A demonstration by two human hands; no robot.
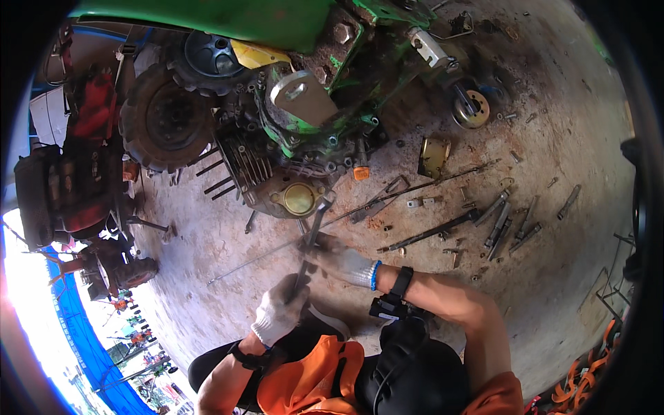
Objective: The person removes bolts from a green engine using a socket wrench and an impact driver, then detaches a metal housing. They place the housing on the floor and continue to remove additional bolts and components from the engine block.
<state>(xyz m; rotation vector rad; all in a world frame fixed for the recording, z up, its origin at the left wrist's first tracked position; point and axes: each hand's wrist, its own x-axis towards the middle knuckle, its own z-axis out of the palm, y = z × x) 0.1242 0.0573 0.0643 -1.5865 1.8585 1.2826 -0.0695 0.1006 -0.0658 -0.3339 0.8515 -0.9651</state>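
A long dark metal wrench [315,223] slants up in front of me, its upper end beside the engine. My left hand [282,308], in a whitish work glove, is closed round the lower end. Higher up the shaft, my right hand [339,261] grips it too, in a glove with a blue cuff and soiled fingers. The green machine [311,138] stands just beyond, its finned grey engine block bearing a round brass-coloured cover [299,198]. A long thin rod [415,187] lies on the floor and passes behind the wrench and my right hand.
Sockets, bolts and wrenches [499,225] lie strewn on the concrete to the right, with a dark bar [432,232] and a small metal bracket [434,158]. A black tyre [169,116] stands at the left. Red machinery [86,200] lines the left edge; orange straps [581,370] lie lower right.
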